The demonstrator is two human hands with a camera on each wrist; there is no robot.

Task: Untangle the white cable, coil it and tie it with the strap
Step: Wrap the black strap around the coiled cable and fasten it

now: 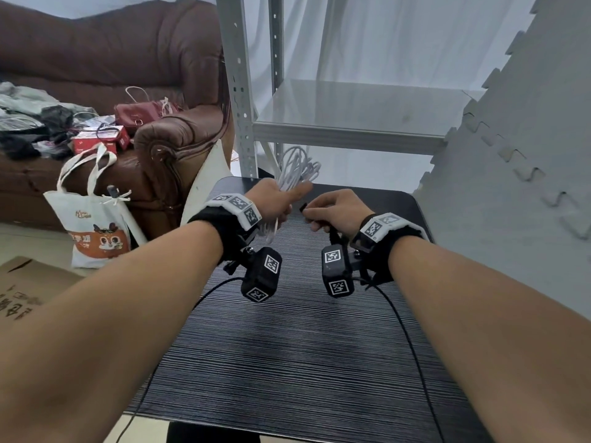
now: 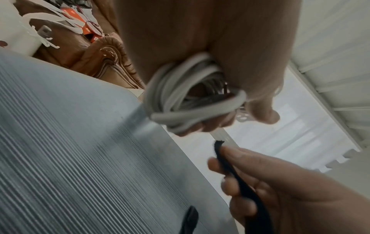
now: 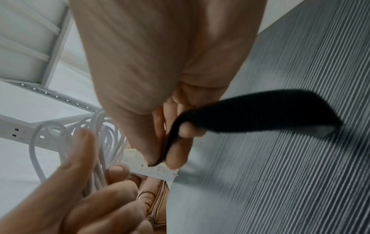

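My left hand point(image 1: 278, 199) grips the coiled white cable point(image 1: 295, 166) above the far edge of the dark striped table point(image 1: 303, 346); its loops stick up past the fingers and hang below the palm. The left wrist view shows the cable's loops point(image 2: 180, 101) bunched in the fist, and the right wrist view shows them point(image 3: 100, 142) fanning out beyond the left hand's fingers point(image 3: 80, 158). My right hand point(image 1: 335, 207) pinches the black strap point(image 1: 303, 206) near one end, close to the left hand. The strap point(image 3: 250, 110) trails back under the palm, also seen as the strap point(image 2: 236, 182) from the left.
A grey metal shelf rack point(image 1: 335, 123) stands just behind the table. A brown sofa point(image 1: 128, 75) with clutter and a white tote bag point(image 1: 92, 219) are to the left. Grey foam mats point(image 1: 527, 155) lean on the right. A cardboard box point(image 1: 28, 289) lies at the lower left.
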